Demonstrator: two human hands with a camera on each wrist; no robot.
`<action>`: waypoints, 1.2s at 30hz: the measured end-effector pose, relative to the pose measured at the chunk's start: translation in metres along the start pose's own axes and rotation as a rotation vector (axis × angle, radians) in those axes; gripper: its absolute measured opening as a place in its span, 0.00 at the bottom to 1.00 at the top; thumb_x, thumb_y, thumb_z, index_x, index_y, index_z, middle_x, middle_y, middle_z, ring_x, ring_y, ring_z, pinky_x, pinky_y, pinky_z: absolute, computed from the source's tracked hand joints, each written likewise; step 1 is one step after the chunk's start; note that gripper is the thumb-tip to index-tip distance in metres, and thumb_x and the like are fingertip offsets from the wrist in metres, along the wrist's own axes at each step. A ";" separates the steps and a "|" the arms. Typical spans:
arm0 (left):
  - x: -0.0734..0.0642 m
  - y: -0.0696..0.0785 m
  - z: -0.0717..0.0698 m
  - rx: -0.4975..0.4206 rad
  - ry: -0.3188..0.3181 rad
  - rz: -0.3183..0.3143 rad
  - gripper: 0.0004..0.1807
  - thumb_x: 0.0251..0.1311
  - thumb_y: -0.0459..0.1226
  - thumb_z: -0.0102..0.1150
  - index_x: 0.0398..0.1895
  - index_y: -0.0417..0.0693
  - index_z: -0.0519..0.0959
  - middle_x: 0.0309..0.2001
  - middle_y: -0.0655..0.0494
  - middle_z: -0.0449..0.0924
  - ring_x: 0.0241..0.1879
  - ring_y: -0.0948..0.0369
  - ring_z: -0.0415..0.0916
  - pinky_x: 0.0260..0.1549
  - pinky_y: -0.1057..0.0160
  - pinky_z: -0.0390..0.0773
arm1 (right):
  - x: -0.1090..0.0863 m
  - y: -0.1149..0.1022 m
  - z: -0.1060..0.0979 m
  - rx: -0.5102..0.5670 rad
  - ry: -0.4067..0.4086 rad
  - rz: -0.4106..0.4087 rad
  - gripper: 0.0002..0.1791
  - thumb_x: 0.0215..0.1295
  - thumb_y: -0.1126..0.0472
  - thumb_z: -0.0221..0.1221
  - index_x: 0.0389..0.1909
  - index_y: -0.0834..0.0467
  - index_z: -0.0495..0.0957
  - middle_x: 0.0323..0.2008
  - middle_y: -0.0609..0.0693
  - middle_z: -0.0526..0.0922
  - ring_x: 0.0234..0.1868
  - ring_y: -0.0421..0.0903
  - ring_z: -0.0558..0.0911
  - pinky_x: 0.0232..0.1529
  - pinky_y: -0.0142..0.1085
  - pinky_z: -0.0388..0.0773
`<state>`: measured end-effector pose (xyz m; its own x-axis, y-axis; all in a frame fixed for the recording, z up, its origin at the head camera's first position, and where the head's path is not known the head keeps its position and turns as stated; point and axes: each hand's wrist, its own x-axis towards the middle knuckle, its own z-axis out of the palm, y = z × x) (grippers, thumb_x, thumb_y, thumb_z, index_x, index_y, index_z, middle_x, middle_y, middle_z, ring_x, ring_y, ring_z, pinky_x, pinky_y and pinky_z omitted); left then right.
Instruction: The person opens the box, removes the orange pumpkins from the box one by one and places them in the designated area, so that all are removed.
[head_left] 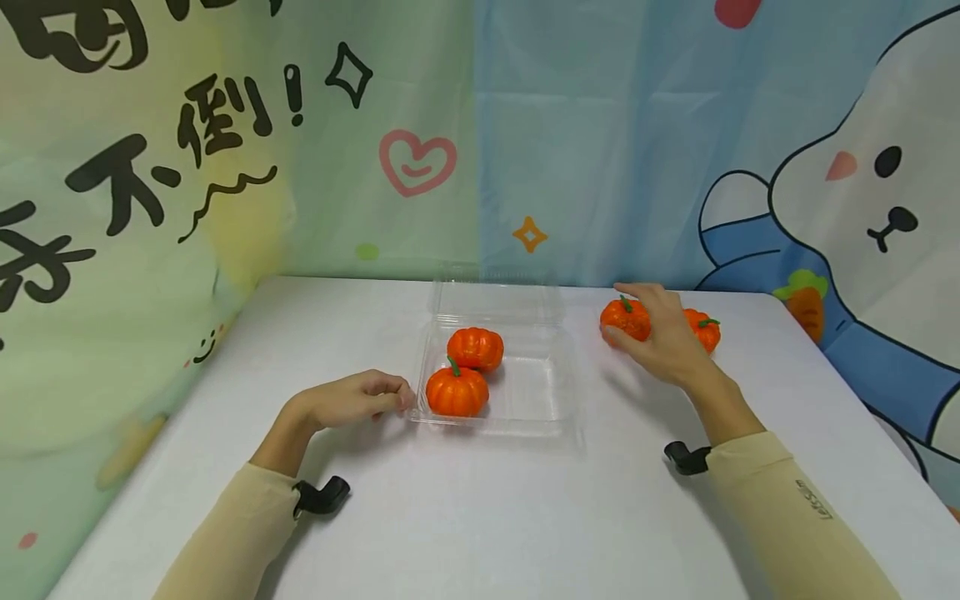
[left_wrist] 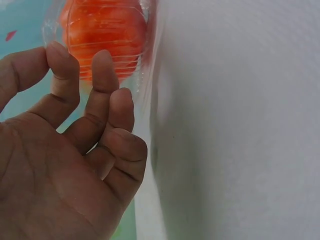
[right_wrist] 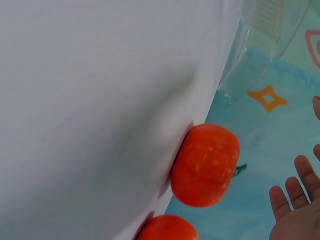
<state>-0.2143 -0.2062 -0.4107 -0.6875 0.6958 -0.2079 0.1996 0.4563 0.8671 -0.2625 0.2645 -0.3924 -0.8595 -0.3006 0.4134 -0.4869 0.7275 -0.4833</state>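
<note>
A clear plastic clamshell container [head_left: 534, 387] lies with its lid raised at the back. Inside, along its left side, sit two small orange toy pumpkins, a front one [head_left: 457, 393] with a green stem and another [head_left: 476, 349] behind it. My left hand [head_left: 358, 399] pinches the container's front left edge between thumb and index finger; the other fingers are bent. Over at the right, my right hand [head_left: 663, 333] hovers around a third pumpkin [head_left: 619, 317], fingers spread and apart from it in the right wrist view. Partly hidden behind that hand is a fourth pumpkin [head_left: 703, 332].
A white table [head_left: 480, 517] carries everything. Behind it hangs a printed cloth backdrop [head_left: 600, 150] with a cartoon bear, close to the table's back edge. Black straps with dark mounts circle both wrists.
</note>
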 end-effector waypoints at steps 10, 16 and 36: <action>0.001 0.000 0.000 0.007 -0.010 0.017 0.11 0.71 0.34 0.45 0.39 0.35 0.76 0.37 0.43 0.70 0.41 0.51 0.67 0.38 0.62 0.69 | 0.008 -0.006 0.017 0.025 0.006 0.003 0.33 0.67 0.54 0.67 0.70 0.59 0.70 0.68 0.62 0.70 0.67 0.64 0.63 0.61 0.66 0.64; 0.002 0.000 -0.001 0.002 -0.007 0.020 0.12 0.72 0.35 0.44 0.40 0.35 0.76 0.37 0.41 0.70 0.41 0.49 0.67 0.38 0.62 0.70 | 0.018 -0.018 0.025 0.053 -0.010 -0.005 0.33 0.66 0.54 0.67 0.70 0.59 0.70 0.67 0.61 0.71 0.67 0.62 0.63 0.63 0.64 0.65; -0.001 -0.001 0.001 0.013 0.013 0.010 0.12 0.72 0.35 0.45 0.39 0.37 0.77 0.36 0.45 0.71 0.40 0.53 0.66 0.38 0.62 0.70 | 0.031 -0.049 0.048 0.117 -0.115 -0.028 0.33 0.68 0.49 0.65 0.72 0.53 0.70 0.70 0.54 0.70 0.70 0.57 0.66 0.66 0.60 0.67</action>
<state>-0.2130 -0.2062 -0.4118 -0.6945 0.6931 -0.1931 0.2153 0.4563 0.8634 -0.2731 0.1901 -0.3933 -0.8543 -0.3932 0.3400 -0.5198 0.6429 -0.5626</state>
